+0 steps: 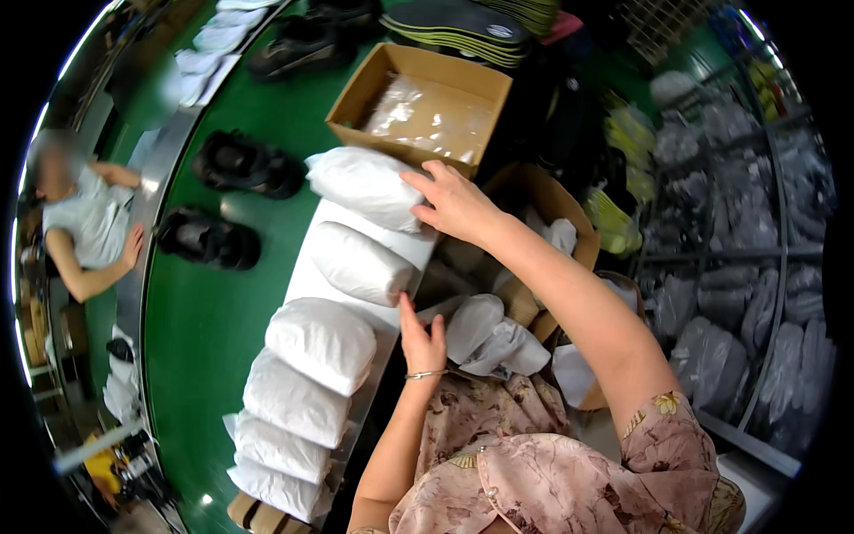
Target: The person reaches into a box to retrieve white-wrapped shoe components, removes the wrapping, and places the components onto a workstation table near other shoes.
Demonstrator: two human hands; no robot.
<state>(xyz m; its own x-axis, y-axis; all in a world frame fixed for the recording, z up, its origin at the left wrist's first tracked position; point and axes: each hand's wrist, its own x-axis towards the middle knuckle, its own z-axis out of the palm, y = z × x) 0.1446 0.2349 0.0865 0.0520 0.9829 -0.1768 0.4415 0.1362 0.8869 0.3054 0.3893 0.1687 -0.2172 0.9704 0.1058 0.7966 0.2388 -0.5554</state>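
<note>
My right hand (455,203) rests on the near end of a white paper-wrapped bundle (366,185), fingers spread over its end. A second rounded white bundle (358,260) lies just nearer, and the fingertips of my left hand (420,336) meet its end. That hand is open, thumb apart from the fingers, with a bracelet at the wrist. Both bundles lie on a white board (307,267) at the bench edge. Several more white wrapped bundles (320,343) sit in a row toward me on the left. The wrapping hides what is inside them.
An open cardboard box (489,84) with clear packets stands beyond the bundles. Black shoes (245,165) lie on the green conveyor belt (200,356); insoles (463,27) are stacked at the back. Another person (93,214) leans at the left edge. Wire shelving (703,254) with bagged items stands right.
</note>
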